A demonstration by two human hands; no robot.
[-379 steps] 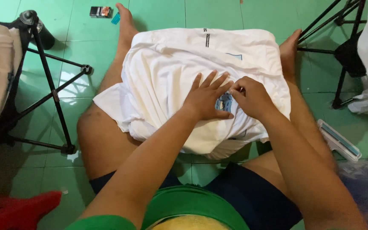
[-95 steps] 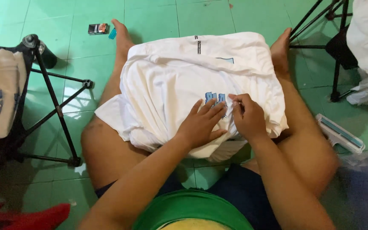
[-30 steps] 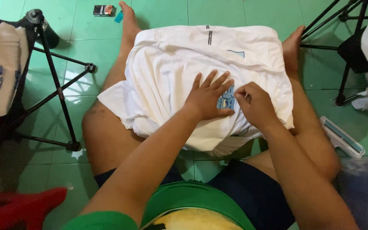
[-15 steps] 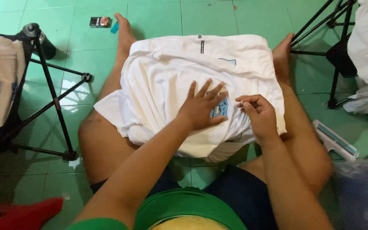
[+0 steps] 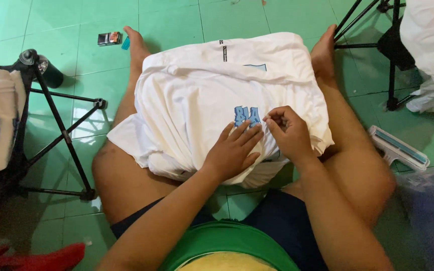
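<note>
The left hand (image 5: 233, 153) lies flat on a pile of white shirts (image 5: 197, 105) heaped across the person's outstretched legs, its fingers (image 5: 244, 135) spread wide and pressing the cloth down. Just to the right of them, the right hand (image 5: 290, 133) has its fingers (image 5: 273, 116) drawn narrow, pinching at the cloth beside a blue print (image 5: 246, 115) on the top shirt; whether anything small sits between them cannot be told. The print lies just beyond the left fingertips and touching the right ones. Well to the right of the fingers, a lint brush (image 5: 398, 148) rests on the green tiled floor (image 5: 76, 30). Far to their left stands a black folding stand (image 5: 59, 125) draped with garments, and beyond it, near a foot, lies a small box (image 5: 109, 38).
</note>
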